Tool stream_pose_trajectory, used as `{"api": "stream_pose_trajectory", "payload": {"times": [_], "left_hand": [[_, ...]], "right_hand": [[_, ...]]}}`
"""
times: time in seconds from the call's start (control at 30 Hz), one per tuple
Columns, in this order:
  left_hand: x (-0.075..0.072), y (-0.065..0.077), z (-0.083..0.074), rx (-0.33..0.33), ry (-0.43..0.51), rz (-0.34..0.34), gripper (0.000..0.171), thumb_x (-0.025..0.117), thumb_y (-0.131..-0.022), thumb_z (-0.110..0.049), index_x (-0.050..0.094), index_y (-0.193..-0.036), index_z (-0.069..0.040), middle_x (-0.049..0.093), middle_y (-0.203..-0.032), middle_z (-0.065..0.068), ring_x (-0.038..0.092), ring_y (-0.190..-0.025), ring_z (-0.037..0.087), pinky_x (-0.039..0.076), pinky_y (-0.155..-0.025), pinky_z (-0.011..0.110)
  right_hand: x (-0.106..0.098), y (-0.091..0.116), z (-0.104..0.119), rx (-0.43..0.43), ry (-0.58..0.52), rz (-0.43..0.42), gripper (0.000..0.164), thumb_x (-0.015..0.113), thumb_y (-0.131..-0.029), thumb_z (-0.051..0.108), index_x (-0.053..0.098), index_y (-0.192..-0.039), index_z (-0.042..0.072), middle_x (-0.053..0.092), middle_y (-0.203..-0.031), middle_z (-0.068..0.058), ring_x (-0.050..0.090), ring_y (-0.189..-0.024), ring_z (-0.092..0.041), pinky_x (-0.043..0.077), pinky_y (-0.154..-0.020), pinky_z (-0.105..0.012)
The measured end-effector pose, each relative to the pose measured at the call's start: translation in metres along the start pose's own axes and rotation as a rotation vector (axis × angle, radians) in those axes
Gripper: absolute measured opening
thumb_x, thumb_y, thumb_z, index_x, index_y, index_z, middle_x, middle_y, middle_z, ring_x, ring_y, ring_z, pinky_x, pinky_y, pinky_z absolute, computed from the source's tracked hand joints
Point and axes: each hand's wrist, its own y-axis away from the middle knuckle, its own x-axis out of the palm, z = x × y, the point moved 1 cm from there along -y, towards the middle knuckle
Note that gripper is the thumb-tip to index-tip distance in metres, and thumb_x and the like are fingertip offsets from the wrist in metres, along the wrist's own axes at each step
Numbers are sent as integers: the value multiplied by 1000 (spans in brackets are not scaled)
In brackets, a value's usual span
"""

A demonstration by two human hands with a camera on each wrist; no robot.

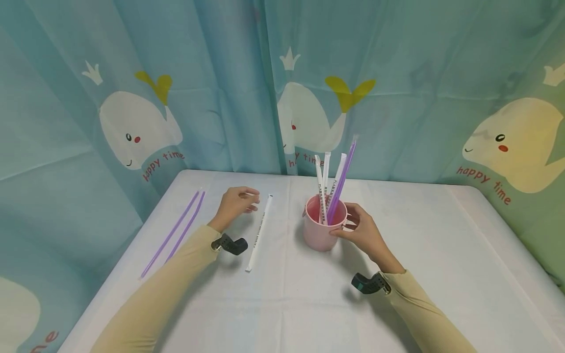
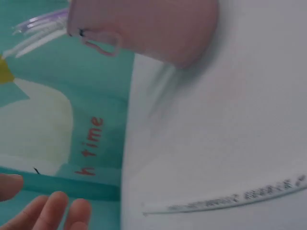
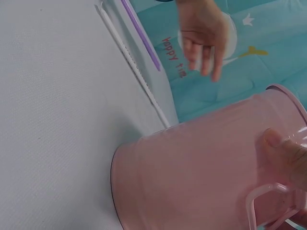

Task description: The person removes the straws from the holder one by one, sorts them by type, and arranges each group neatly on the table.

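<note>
A pink bucket (image 1: 319, 238) stands upright on the table with several straws in it: white paper-wrapped straws (image 1: 321, 191) and purple straws (image 1: 346, 172) in clear film. My right hand (image 1: 363, 229) grips the bucket at its right side near the rim, its thumb (image 3: 283, 153) on the wall above a small pink handle in the right wrist view. My left hand (image 1: 237, 207) hovers over the table with loosely bent fingers (image 2: 55, 206) and nothing in them. Just right of it lies a white wrapped straw (image 1: 259, 233). Two purple straws (image 1: 169, 235) lie farther left, partly behind the left sleeve.
A white cloth covers the table (image 1: 441, 245). Behind and beside it hangs a teal curtain (image 1: 229, 73) printed with whales. Dark straps with small cameras sit on both wrists, the left camera (image 1: 234, 245) close to the wrapped straw.
</note>
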Motion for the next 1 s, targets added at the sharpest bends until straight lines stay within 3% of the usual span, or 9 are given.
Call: {"api": "stream_pose_trajectory", "payload": {"times": [0.2,0.47,0.67,1.0], "left_hand": [[0,-1,-24,157,19,-6,26,55,-92,-14,65,-112,-1,70,-101,20,71,-83,24,58,-79,33],[10,-7,-50,220,65,-13,26,58,-92,-15,66,-112,0,69,-105,20,68,-94,29,55,-86,32],[29,-13,-61,214,77,11,26,58,-93,-17,66,-113,-2,68,-110,17,65,-100,27,53,-92,38],[60,-23,-73,170,99,75,27,60,-92,-19,65,-114,-4,67,-112,14,65,-100,26,53,-92,36]], "right_hand": [[0,1,0,13,6,2,77,82,-70,12,41,-135,1,50,-136,-22,52,-122,-38,48,-97,-46],[-1,1,-1,0,-10,-6,77,82,-70,11,41,-134,0,50,-135,-22,51,-123,-38,47,-98,-47],[-1,1,-2,13,3,-4,79,82,-70,13,40,-135,0,49,-137,-22,51,-124,-38,47,-98,-47],[0,0,-1,5,7,-6,78,82,-70,13,41,-135,0,50,-136,-21,51,-123,-37,48,-98,-46]]}}
